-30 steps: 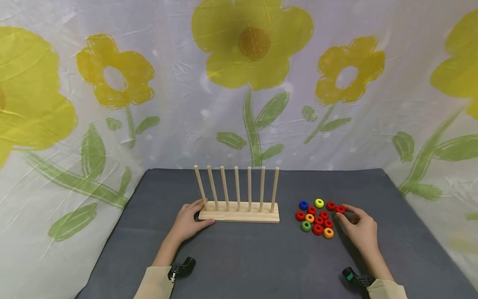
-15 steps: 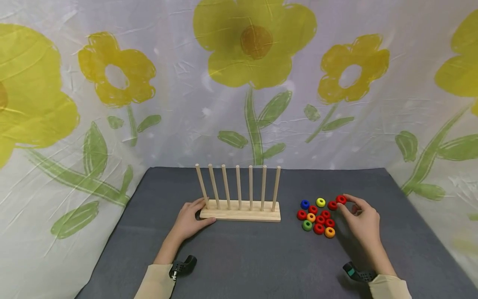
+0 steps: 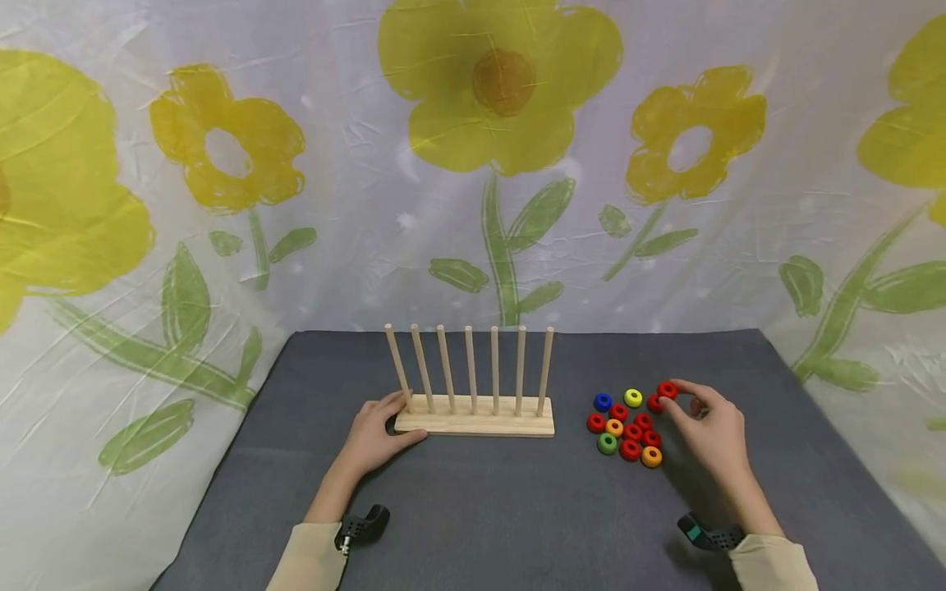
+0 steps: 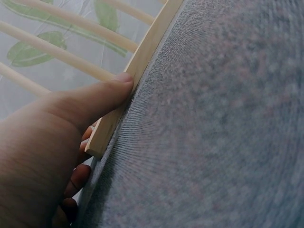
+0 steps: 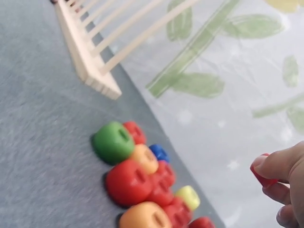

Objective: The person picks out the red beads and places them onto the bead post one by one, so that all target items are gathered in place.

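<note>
Head view: a person's left hand [image 3: 377,435] grips the left end of a wooden rack [image 3: 480,426], which stands on the dark tabletop [image 3: 517,517] with seven bare pegs [image 3: 470,369]. To its right, the right hand [image 3: 715,431] pinches a red bead [image 3: 668,389] between thumb and fingertip; the right wrist view shows that bead against the flowered backdrop [image 3: 340,246], apparently clear of the surface. The loose beads [image 3: 631,450], in red, yellow, orange, green and blue, lie grouped just beside and below the hand.

Possible faults: the pinched bead is small and rounded, so an uneven pinch could let it slip and roll. A low sideways sweep could scatter the group, the neighbouring red bead [image 3: 654,404] being most exposed. Should the left grip loosen, a bump against a peg could shift the rack.

Compared with one second earlier, the pinched bead has passed from the near right of its red neighbour to a place higher in view, above it; the left hand and the remaining beads keep their arrangement.
</note>
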Available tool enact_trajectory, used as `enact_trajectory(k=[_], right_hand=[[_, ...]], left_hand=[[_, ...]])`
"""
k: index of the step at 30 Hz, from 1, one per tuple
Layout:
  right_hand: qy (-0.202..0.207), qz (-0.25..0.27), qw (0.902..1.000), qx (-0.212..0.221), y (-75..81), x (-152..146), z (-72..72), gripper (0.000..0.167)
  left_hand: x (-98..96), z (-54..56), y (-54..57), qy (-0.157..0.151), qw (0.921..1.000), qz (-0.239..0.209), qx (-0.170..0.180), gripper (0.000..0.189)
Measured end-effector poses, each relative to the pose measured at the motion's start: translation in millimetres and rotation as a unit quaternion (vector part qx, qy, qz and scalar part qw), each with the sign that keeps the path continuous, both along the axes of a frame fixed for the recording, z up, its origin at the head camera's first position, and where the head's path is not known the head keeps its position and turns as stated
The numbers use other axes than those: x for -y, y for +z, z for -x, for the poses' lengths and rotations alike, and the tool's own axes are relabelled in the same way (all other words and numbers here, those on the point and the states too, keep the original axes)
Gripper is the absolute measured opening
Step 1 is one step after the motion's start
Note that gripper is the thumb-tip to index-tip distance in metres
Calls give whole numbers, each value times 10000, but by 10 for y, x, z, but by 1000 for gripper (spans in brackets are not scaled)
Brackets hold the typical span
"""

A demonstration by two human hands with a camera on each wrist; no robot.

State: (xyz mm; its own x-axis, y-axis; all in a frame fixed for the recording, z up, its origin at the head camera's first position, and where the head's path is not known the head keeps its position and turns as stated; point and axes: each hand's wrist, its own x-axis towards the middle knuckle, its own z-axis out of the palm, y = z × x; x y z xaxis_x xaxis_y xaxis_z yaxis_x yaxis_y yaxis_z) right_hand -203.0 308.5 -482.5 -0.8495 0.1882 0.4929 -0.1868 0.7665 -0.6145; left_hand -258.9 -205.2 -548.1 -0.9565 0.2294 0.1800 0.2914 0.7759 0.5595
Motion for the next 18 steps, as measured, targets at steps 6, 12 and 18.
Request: enact_trajectory(k=[6,12,18], right_hand=[[122,-69,9991,-401,221,74,38,31],[270,-124,9985,-461,320,164,70,32],[361,15,9982,-488,448,237,99,31]], left_hand=[[1,-1,-11,37,10000,31,11,84],[2,1,-28,5,10000,18,-20,84],[11,-1,-14,-2,10000,-37,-27,84]])
